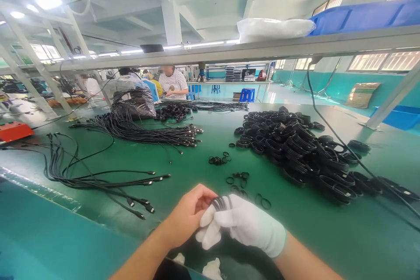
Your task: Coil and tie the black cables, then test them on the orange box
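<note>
My bare left hand [183, 216] and my right hand [247, 223], in a white glove, meet at the front edge of the green table [193, 173]. Between them is a small coiled black cable [219, 203], its upper loops showing above the gloved fingers. Both hands are closed on the coil; its lower part is hidden. Just beyond my hands lie small black rings [218, 160] in loose groups. To the right rises a big heap of coiled black cables [288, 140]. Several uncoiled cables [98, 180] with metal plugs stretch over the table on the left.
A thick cable bundle [147, 131] lies farther back, beside a plastic bag of black cables [133, 103]. An overhead shelf [210, 54] carries a blue bin [364, 15]. A cord [316, 107] hangs at right. A person in a striped shirt [173, 81] is across the table.
</note>
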`<state>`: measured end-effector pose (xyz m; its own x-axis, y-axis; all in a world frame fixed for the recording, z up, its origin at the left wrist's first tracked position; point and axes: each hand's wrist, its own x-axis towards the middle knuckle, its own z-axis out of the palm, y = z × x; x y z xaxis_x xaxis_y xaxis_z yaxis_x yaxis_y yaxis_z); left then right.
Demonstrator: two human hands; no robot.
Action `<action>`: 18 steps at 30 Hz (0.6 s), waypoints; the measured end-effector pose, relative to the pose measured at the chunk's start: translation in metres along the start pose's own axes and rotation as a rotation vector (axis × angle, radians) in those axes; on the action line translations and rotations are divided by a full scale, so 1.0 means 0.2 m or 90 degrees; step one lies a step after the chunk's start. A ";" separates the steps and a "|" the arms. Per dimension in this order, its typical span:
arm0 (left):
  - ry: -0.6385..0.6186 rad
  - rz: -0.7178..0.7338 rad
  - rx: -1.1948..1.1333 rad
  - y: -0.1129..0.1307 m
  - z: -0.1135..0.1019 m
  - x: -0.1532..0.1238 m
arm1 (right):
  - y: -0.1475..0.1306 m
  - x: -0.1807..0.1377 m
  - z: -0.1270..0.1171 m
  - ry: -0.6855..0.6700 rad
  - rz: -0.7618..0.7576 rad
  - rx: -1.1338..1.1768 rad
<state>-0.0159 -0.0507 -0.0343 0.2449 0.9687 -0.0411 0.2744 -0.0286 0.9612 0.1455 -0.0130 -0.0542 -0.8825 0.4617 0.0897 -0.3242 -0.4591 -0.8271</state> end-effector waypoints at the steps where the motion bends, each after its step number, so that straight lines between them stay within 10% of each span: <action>1: 0.029 0.021 0.015 -0.01 0.01 0.00 | -0.01 0.00 0.01 -0.009 0.002 -0.013; 10: 0.241 0.335 0.231 -0.08 0.11 -0.06 | -0.12 -0.06 0.05 -0.105 0.063 -0.118; 18: -0.035 0.193 0.340 0.16 0.04 -0.06 | -0.15 -0.07 0.07 -0.149 0.093 -0.161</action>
<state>-0.0028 -0.0662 -0.0055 0.4291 0.8842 0.1844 0.6092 -0.4341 0.6636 0.1624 -0.0170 -0.0230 -0.9768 0.2054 0.0601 -0.1197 -0.2915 -0.9491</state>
